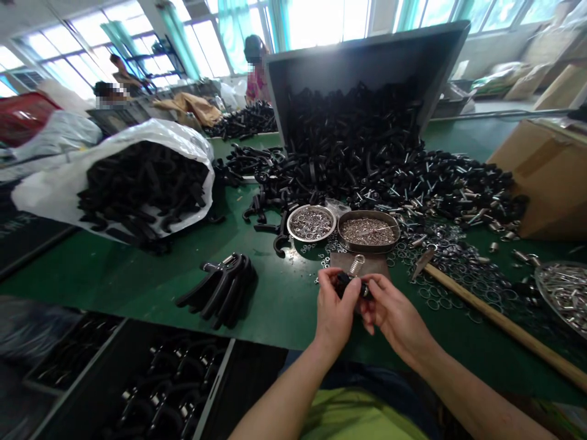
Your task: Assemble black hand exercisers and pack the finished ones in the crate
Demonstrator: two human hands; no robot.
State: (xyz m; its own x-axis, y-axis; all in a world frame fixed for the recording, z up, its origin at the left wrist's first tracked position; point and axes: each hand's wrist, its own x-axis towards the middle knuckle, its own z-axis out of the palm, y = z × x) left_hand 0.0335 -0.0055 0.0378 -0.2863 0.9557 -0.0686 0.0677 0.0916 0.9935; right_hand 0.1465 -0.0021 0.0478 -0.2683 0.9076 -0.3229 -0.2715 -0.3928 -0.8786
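Note:
My left hand is closed around a small black plastic part, thumb and fingers pinching it. My right hand meets it from the other side, its fingers closed at the part's right end, where a bit of shiny metal shows. A coiled metal spring sticks up just beyond the fingertips; whether it is joined to the black part I cannot tell. Beneath the hands lies a flat metal plate on the green table. Fingers hide much of the held part.
Left of my hands lies a stack of black handles. Beyond stand a round dish of rings and an oval tin of small metal pieces. A hammer, a carton, a white sack and a tipped grey bin surround them.

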